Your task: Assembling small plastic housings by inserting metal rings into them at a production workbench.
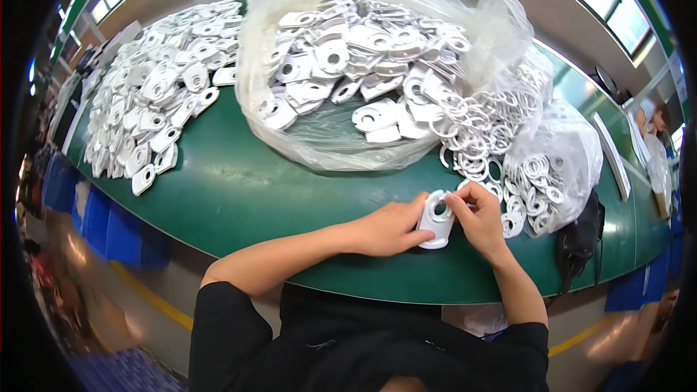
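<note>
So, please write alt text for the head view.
A person's left hand holds a white part with a round hole; the right hand touches its edge. On the green table beyond: a bag of similar parts, a loose pile left, white rings right.

Across the middle of the frame, a table (pixel 218 192); on it at upper left, a heap of plates (pixel 149 98); at upper centre, a bag (pixel 348 156) with more plates (pixel 377 38) inside; right of centre, a pile of rings (pixel 475 138), some in a second bag (pixel 581 134) farther right; below that, a pouch (pixel 579 241); at lower centre, one plate (pixel 438 232) between left hand (pixel 388 229) and right hand (pixel 481 219)
</note>
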A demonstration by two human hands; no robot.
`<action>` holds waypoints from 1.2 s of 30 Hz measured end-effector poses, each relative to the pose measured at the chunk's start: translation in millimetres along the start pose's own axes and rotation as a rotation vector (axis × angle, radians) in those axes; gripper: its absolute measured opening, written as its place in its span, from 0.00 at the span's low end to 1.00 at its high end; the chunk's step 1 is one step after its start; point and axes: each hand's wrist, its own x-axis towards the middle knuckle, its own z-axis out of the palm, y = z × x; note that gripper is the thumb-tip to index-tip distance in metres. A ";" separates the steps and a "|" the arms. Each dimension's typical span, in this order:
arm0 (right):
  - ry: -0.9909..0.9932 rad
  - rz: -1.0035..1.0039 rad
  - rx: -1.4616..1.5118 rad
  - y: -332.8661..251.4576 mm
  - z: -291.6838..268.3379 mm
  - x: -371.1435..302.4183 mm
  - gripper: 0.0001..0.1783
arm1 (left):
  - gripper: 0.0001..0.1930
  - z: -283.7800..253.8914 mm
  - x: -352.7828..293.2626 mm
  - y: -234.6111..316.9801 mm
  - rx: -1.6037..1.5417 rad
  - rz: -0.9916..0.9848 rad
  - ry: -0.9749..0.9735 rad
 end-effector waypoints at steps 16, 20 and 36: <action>-0.084 -0.419 -0.247 -11.4 7.6 -0.6 0.16 | 0.36 -242.0 -48.6 -46.2 -0.236 0.106 1.348; -0.128 -0.630 -0.268 -18.9 9.9 1.2 0.15 | 0.53 -321.4 -43.4 -110.2 0.307 -0.260 1.599; -0.763 -0.127 1.406 -178.1 35.5 -54.8 0.49 | 0.12 -272.7 81.4 8.9 -0.243 0.182 1.008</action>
